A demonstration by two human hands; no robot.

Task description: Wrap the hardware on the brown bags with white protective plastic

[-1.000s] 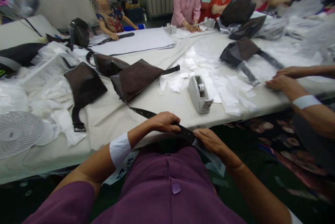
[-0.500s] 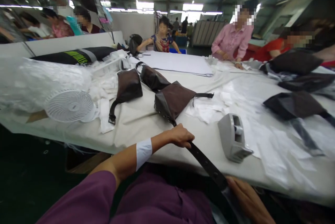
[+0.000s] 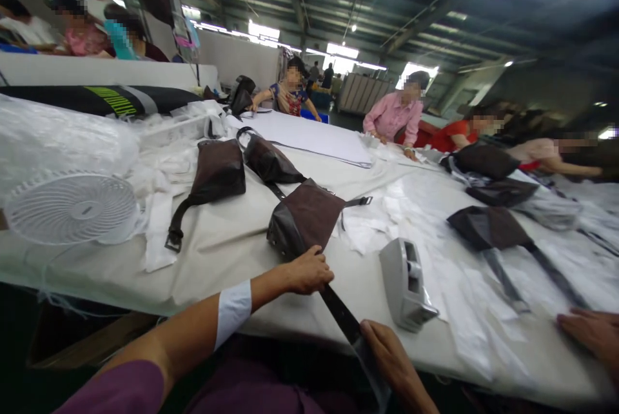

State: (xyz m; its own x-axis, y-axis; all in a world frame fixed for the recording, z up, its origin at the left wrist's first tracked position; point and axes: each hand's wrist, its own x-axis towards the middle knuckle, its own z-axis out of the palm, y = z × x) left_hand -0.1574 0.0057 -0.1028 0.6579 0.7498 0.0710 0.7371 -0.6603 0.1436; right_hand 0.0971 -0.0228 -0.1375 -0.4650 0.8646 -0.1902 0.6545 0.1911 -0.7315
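A dark brown bag (image 3: pixel 312 214) with black leather-like corners lies on the table in front of me. Its long black strap (image 3: pixel 340 311), dotted with holes, runs toward my body. My left hand (image 3: pixel 309 270) is closed around the strap close to the bag. Lower down, my right hand (image 3: pixel 389 353) grips the strap where a clear plastic sleeve (image 3: pixel 370 362) covers it. The strap's far end is hidden below the table edge. Right of the strap stands a grey tape dispenser (image 3: pixel 406 285).
More brown bags (image 3: pixel 220 169) lie left and behind, others (image 3: pixel 488 227) at right. A white fan (image 3: pixel 82 207) and plastic wrapping (image 3: pixel 58 143) sit at left. White sleeves (image 3: pixel 464 317) cover the table's right side. Another person's hand (image 3: pixel 592 333) rests at the right edge. Co-workers stand across the table.
My right hand has come closer to my left along the strap, with the plastic sleeve higher on it. The view has shifted right, and another person's hand now shows at the right edge.
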